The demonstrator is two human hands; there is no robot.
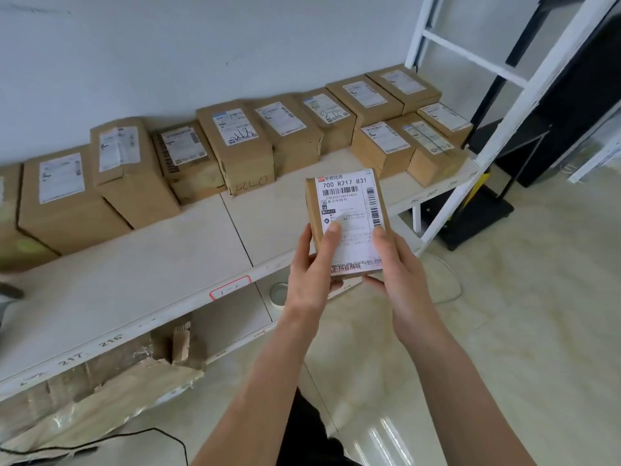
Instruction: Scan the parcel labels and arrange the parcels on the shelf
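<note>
Small parcel point(347, 220): held above shelf point(141, 280) front edge, label up; L hand point(311, 274) + R hand point(398, 264) both clamped round lower end. Row of parcels point(235, 146) at back. Risk: thumbs cover label text, scan may misread; slip = drop to floor point(504, 331)

Parcel depot storeroom, labelled cardboard parcels point(235, 146) rowed on numbered white shelf point(134, 284)
</note>
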